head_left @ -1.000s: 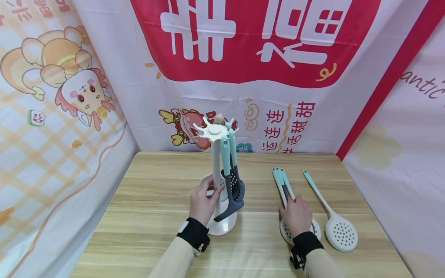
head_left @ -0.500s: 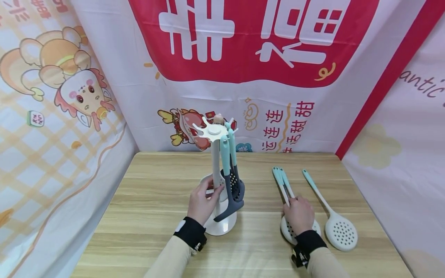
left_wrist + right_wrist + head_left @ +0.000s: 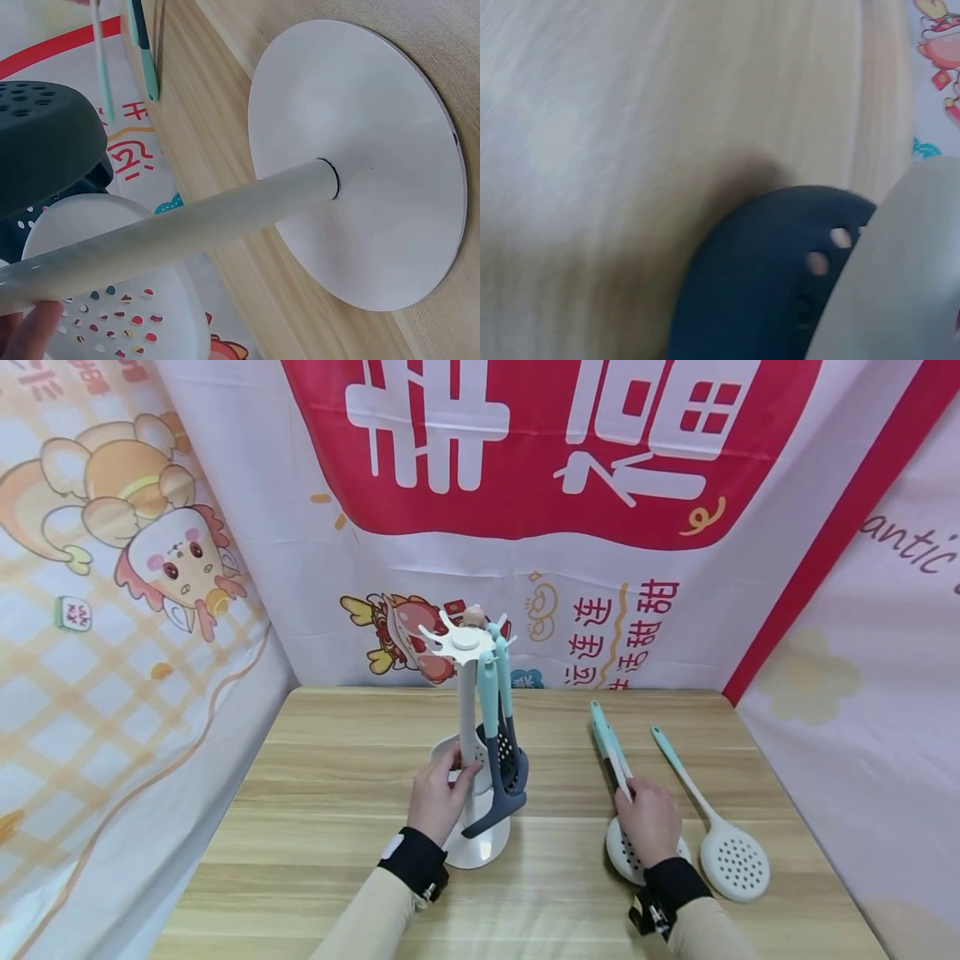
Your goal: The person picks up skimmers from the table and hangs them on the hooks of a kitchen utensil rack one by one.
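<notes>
My left hand [image 3: 441,793] grips the pole [image 3: 180,234] of a white utensil stand, whose round base [image 3: 480,847] stands on the table. A dark grey hook-ended utensil [image 3: 491,760], a dark perforated utensil [image 3: 49,146] and a white perforated utensil [image 3: 135,315] hang from the stand. At the right, my right hand [image 3: 651,822] pinches the shaft of a white utensil with a teal handle [image 3: 617,752]; its handle is off the table in the left wrist view. Beneath that hand a white perforated head [image 3: 624,852] partly shows. A dark perforated head [image 3: 757,281] lies beside a white one in the right wrist view.
Farther right, a white skimmer [image 3: 735,862] with a teal handle lies on the wooden table [image 3: 337,827]. Short arms ring the top [image 3: 465,643] of the stand. A printed cloth [image 3: 645,635] hangs behind the table.
The handle under my right hand has shifted away from the others and risen slightly, and the hand has turned a little. My left hand stays on the pole.
</notes>
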Tool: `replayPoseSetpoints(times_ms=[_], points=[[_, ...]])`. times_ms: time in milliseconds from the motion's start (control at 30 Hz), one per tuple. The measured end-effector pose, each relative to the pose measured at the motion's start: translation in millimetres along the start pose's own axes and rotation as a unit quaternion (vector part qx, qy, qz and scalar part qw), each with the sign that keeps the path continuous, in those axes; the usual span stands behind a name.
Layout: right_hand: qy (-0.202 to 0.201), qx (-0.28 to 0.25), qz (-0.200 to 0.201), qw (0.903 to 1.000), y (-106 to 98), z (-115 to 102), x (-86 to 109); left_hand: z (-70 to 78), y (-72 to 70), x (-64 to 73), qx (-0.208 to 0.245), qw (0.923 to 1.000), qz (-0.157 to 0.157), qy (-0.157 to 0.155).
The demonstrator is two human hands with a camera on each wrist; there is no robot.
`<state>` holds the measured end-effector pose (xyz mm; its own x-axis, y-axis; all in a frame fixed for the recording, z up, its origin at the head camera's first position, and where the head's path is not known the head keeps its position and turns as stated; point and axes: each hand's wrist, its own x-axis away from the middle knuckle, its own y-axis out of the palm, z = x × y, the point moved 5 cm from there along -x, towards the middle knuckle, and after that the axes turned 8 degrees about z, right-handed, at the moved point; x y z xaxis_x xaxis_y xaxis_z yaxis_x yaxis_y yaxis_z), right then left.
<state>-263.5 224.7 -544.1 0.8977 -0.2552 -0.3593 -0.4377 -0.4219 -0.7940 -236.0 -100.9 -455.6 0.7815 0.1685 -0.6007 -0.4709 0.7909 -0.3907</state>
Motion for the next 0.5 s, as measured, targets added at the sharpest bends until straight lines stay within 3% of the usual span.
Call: replayPoseSetpoints(times_ms=[300, 500], points=[[0.028, -0.056, 0.003, 0.998, -20, -27, -6.1, 3.7, 1.5, -0.4, 0.001, 1.0, 0.009, -0.005], [-0.002, -0.119, 0.071, 0.9904, -39, -54, -5.9, 4.6, 4.9, -1.4, 0.003, 0.9999, 0.009, -0.013]])
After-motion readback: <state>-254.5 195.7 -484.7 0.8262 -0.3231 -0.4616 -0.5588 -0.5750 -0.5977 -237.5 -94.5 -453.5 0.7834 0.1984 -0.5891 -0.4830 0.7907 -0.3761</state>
